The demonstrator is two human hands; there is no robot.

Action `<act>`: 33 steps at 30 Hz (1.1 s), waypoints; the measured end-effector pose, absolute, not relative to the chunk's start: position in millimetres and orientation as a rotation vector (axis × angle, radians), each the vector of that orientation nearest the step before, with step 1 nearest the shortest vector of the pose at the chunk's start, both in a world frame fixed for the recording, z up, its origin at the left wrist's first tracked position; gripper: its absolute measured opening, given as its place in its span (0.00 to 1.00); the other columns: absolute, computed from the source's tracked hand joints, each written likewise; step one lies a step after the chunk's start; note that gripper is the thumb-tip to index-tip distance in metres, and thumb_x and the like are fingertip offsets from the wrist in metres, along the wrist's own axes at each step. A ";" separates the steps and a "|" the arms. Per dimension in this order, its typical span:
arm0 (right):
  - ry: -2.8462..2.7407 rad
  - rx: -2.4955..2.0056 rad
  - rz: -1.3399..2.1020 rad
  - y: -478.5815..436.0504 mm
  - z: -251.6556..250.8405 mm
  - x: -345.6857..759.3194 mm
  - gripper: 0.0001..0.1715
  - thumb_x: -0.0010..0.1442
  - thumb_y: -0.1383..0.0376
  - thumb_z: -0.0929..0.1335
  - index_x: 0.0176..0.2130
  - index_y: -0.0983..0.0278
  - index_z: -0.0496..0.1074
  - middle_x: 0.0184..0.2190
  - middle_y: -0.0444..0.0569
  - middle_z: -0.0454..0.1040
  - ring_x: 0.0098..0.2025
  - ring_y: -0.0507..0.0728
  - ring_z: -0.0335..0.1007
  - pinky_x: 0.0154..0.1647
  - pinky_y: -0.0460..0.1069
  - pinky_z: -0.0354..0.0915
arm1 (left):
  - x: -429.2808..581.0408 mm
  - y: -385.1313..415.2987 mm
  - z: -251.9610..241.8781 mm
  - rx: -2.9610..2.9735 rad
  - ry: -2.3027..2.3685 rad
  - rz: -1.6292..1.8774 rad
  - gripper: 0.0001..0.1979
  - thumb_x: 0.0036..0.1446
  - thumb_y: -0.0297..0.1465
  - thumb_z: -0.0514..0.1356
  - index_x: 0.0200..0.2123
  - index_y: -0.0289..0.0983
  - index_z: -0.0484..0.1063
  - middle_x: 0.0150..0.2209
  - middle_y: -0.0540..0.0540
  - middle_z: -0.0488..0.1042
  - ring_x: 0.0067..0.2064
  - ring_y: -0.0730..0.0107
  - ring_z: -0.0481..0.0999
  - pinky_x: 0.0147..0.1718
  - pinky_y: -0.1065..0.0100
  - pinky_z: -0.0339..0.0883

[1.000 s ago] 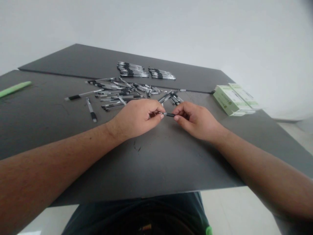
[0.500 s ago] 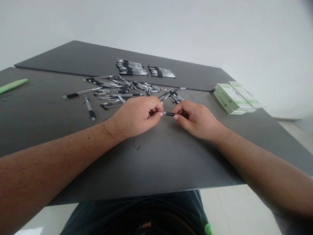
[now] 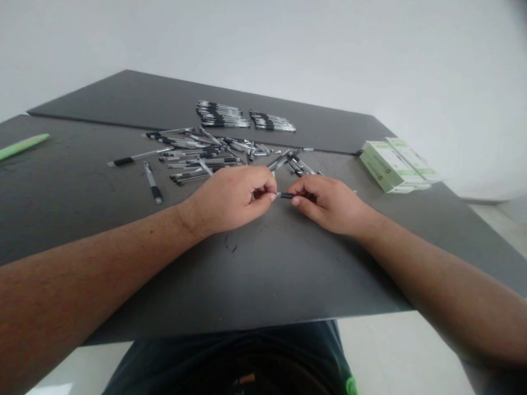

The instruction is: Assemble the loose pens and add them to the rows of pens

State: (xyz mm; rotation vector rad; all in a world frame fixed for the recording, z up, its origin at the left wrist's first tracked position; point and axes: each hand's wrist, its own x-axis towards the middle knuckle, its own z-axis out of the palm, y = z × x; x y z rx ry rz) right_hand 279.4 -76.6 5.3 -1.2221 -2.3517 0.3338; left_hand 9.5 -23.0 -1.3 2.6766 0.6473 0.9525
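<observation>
Between my two hands, just above the dark tabletop, lies a pen with a black grip; only a short middle stretch of it shows. My left hand pinches its left end between thumb and forefinger. The right end is in the closed fingers of my right hand, which hide the rest of the barrel. Right behind my hands spreads a loose heap of clear pens with black grips. A smaller pile of pen parts lies behind my right hand.
Two neat rows of pens, one on the left and one on the right, lie on the far table. Green-and-white boxes stand at the right. A single pen lies left of the heap, and a green object at the far left.
Both hands have shifted very slightly toward me and keep their grip on the pen. Slightly less of the pen shows between them. The things on the table lie as before.
</observation>
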 end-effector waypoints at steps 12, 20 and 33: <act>-2.264 -1.272 0.392 -74.5 6.4 283.0 0.09 0.73 0.59 0.69 0.46 0.59 0.79 0.39 0.49 0.83 0.39 0.59 0.76 0.44 0.52 0.68 | 6.6 -19.5 -5.8 2.462 0.708 0.942 0.10 0.66 0.33 0.64 0.50 0.40 0.79 0.39 0.48 0.86 0.38 0.65 0.86 0.41 0.65 0.78; -2.029 -1.426 0.335 -69.1 1.6 293.3 0.20 0.74 0.47 0.70 0.47 0.59 0.80 0.36 0.50 0.83 0.37 0.61 0.76 0.42 0.55 0.69 | -8.0 12.8 0.3 2.456 1.032 1.066 0.10 0.66 0.30 0.62 0.49 0.39 0.80 0.41 0.46 0.86 0.41 0.63 0.84 0.47 0.60 0.78; -1.964 -1.446 0.315 -66.2 -6.0 300.1 0.20 0.74 0.46 0.71 0.48 0.59 0.79 0.34 0.48 0.82 0.37 0.62 0.78 0.41 0.55 0.68 | -23.6 38.6 -1.2 2.506 1.143 0.980 0.11 0.65 0.33 0.63 0.47 0.39 0.82 0.42 0.43 0.87 0.42 0.60 0.85 0.46 0.58 0.77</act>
